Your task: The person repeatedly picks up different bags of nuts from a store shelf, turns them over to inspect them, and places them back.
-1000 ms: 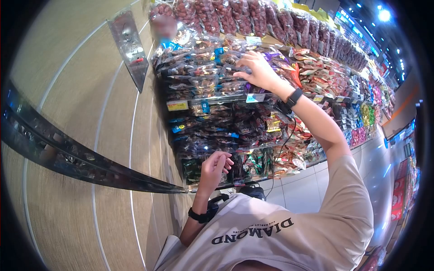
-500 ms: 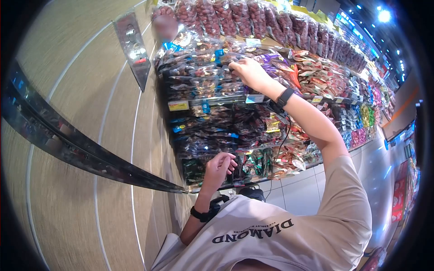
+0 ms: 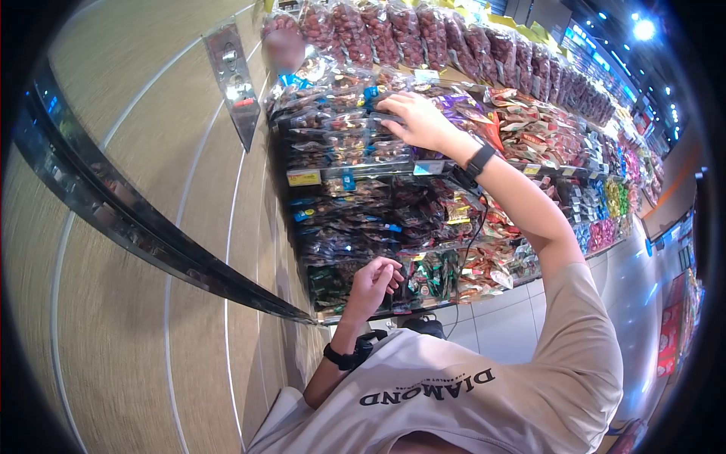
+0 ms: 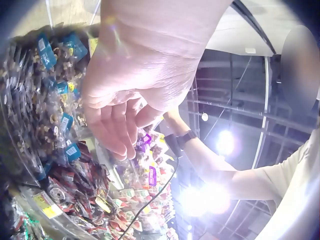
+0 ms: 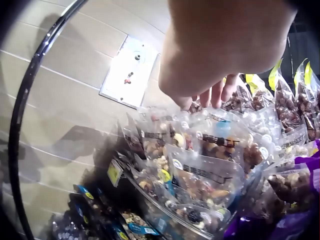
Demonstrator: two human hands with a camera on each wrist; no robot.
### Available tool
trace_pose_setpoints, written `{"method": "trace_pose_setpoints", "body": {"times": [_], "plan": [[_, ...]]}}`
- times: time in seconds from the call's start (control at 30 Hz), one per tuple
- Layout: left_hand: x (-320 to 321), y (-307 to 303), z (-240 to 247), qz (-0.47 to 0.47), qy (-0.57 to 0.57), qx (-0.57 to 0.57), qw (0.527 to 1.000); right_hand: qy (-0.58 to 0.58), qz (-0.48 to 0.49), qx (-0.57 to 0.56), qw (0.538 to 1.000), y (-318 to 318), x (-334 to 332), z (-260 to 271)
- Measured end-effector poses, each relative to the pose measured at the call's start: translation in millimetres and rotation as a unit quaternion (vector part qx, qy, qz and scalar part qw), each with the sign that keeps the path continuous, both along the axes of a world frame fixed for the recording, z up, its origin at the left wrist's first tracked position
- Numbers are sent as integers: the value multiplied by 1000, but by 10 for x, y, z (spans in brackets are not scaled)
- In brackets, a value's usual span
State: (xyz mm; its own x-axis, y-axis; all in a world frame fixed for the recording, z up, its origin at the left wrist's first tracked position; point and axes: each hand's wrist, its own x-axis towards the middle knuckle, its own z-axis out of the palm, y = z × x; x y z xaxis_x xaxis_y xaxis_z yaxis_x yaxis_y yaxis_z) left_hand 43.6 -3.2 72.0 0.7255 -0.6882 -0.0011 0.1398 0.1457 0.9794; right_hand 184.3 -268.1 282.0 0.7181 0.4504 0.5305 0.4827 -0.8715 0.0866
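Note:
In the head view the right hand reaches over the upper shelf, its fingers at clear packets of mixed nuts. From the right wrist view, its fingertips lie behind the tops of the nut packets; no packet shows gripped, though the contact is partly hidden. The left hand hangs lower, in front of the bottom shelf, fingers loosely curled with nothing in them. In the left wrist view that hand has its palm showing and fingers hanging relaxed.
Bags of red dried fruit line the top row. Red and purple packets lie to the right, dark packets on the lower shelf. A wooden wall with a curved dark rail stands at left. A thin cable hangs from the right wrist.
The right hand has shifted left and its fingers, more bent half a second ago, have spread again. The left hand has moved slightly to the right. The view has turned a little.

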Motion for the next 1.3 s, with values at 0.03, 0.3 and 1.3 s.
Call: {"method": "trace_pose_setpoints", "body": {"times": [0.03, 0.3, 1.3], "plan": [[13, -5, -7, -5, -1, 2, 1000, -41, 16, 10, 999, 67, -52, 71], [-39, -26, 9, -9, -1, 9, 1000, -8, 62, -22, 998, 336, 233, 66], [-1, 338, 985, 8, 107, -190, 976, -102, 174, 7, 979, 850, -2121, -686]]}}
